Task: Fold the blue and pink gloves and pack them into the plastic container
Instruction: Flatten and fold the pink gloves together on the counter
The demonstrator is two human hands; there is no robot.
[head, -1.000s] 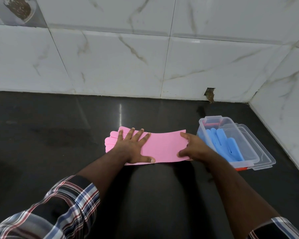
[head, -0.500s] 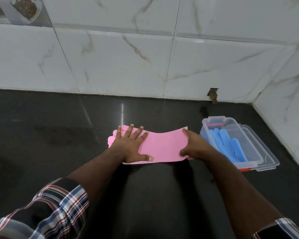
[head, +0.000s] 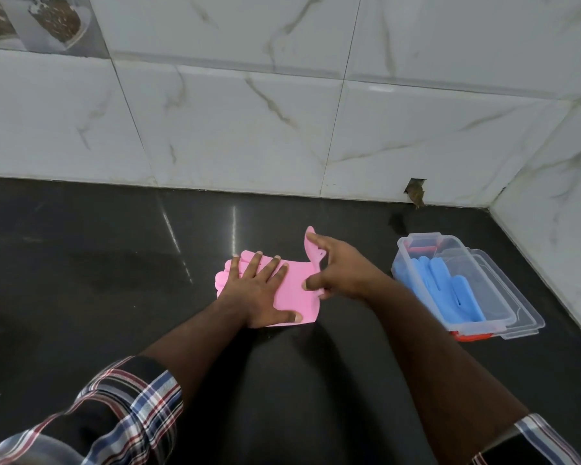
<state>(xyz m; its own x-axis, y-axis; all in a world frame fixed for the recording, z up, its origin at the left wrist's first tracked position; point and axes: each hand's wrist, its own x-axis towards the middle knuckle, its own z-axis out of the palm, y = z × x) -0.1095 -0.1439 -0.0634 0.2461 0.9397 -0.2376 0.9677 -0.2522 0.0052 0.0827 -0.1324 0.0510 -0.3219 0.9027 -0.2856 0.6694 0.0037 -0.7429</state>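
Note:
The pink gloves (head: 296, 290) lie stacked on the black counter, fingers pointing left. My left hand (head: 260, 293) presses flat on their finger half, its fingers spread. My right hand (head: 341, 271) pinches the cuff end and holds it raised above the counter, bent up and leftward over the rest. To the right stands the clear plastic container (head: 416, 245), with the blue gloves (head: 446, 290) lying inside it.
The container's clear lid (head: 520, 317) lies under and beside it, with a red clip (head: 472, 336) at its near end. White marble-look tiled walls (head: 282, 129) close off the back and the right corner. A small hole (head: 416, 191) is broken in the back wall's base.
My right hand has lifted the cuff end of the pink gloves off the counter and carried it leftward. My left hand stays pressed on the finger end.

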